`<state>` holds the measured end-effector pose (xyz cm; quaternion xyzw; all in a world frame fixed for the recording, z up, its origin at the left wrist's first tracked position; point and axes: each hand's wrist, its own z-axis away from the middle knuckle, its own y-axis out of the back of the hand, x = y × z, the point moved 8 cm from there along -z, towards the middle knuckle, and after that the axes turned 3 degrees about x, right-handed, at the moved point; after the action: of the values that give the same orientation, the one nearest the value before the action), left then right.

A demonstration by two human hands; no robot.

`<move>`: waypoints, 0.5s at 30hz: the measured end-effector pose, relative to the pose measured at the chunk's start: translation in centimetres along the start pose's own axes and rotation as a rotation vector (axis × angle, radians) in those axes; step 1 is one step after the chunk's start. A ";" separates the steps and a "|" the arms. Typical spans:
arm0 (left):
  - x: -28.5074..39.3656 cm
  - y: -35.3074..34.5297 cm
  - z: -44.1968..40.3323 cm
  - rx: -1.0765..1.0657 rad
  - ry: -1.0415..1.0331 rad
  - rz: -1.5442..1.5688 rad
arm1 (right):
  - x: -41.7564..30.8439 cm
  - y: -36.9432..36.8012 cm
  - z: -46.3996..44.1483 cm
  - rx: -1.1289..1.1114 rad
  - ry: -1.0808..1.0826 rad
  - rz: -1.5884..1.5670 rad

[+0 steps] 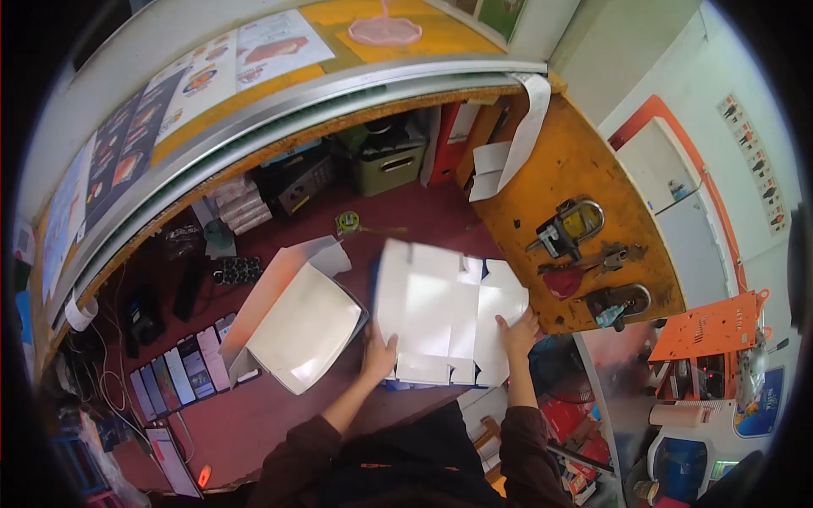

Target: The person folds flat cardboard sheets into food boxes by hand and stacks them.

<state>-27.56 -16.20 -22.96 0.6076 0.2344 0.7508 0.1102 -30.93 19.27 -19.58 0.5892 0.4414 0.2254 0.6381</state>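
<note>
An unfolded white cardboard box (pixel 432 309) lies flat in front of me, its flaps and slots spread out. My left hand (pixel 381 354) grips its left edge, thumb on top and fingers hidden underneath. At the right edge, my right hand (pixel 518 330) holds it the same way, thumb over the white surface. Dark blue edges show beneath the sheet; I cannot tell whether they belong to it or to something below. Left of my left hand stands an open box (pixel 309 326) with a pale inside and an orange-and-white outer flap.
Several phones (pixel 182 372) line up at left on the red table (pixel 339 423). A tape measure (pixel 347 222) lies farther back, before a green bin (pixel 389 169). Padlocks (pixel 567 229) rest on the wooden surface at right. A white paper strip (pixel 529 127) hangs over its corner.
</note>
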 end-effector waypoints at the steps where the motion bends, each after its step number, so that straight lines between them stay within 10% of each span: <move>1: -0.4 -0.3 -1.1 -0.029 -0.015 0.024 | 0.8 -0.3 0.1 -0.013 -0.007 0.005; 11: -3.6 -2.8 -3.5 -0.326 0.457 0.286 | 2.8 1.4 -0.9 0.166 0.077 -0.313; 15: 0.7 -1.1 -3.1 -0.229 -0.042 0.189 | 3.0 3.3 -0.5 0.043 -0.067 -0.656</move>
<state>-30.82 -15.65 -23.37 0.6259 0.0867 0.7668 0.1127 -29.09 22.66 -17.26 0.4362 0.5911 -0.0211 0.6781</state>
